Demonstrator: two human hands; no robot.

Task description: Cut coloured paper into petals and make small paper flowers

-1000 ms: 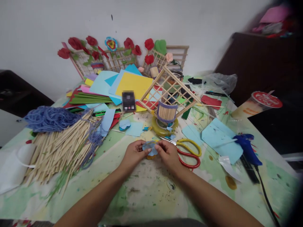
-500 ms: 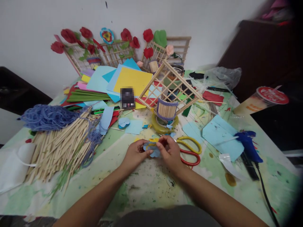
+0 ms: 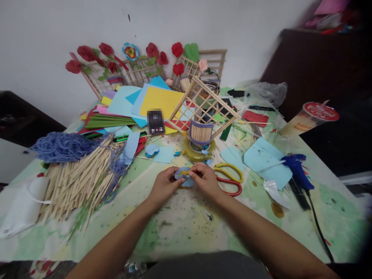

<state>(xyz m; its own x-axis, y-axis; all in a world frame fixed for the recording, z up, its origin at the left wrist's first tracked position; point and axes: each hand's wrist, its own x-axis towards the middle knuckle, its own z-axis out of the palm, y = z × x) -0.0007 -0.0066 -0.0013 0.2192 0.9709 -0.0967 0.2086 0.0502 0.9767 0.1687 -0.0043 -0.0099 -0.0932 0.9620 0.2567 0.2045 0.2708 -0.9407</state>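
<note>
Between my hands is a small paper flower [image 3: 187, 181], light blue with yellow at its middle and lower edge. My left hand [image 3: 165, 186] pinches its left side, thumb on top. My right hand [image 3: 207, 180] grips the right side, its fingertips at the yellow middle. Just right of that hand lie scissors [image 3: 238, 175] with one yellow and one red handle, their blades hidden by the hand. Beyond my hands a roll of tape [image 3: 190, 154] lies under a stick lattice [image 3: 222, 106] bearing a small stick basket [image 3: 201, 132]. Another blue paper flower [image 3: 151, 150] rests nearby.
At the left are many wooden sticks [image 3: 72, 186], purple-blue yarn [image 3: 64, 147] and a white face mask [image 3: 23, 205]. Colored paper [image 3: 162, 100] is piled behind. On the right are a blue glue gun [image 3: 300, 174] with its cord and a tilted drink cup [image 3: 309, 118].
The flower has turned in my hands: yellow at its upper edge before, now at the middle and lower edge. The view has shifted slightly, moving the right-side items leftward.
</note>
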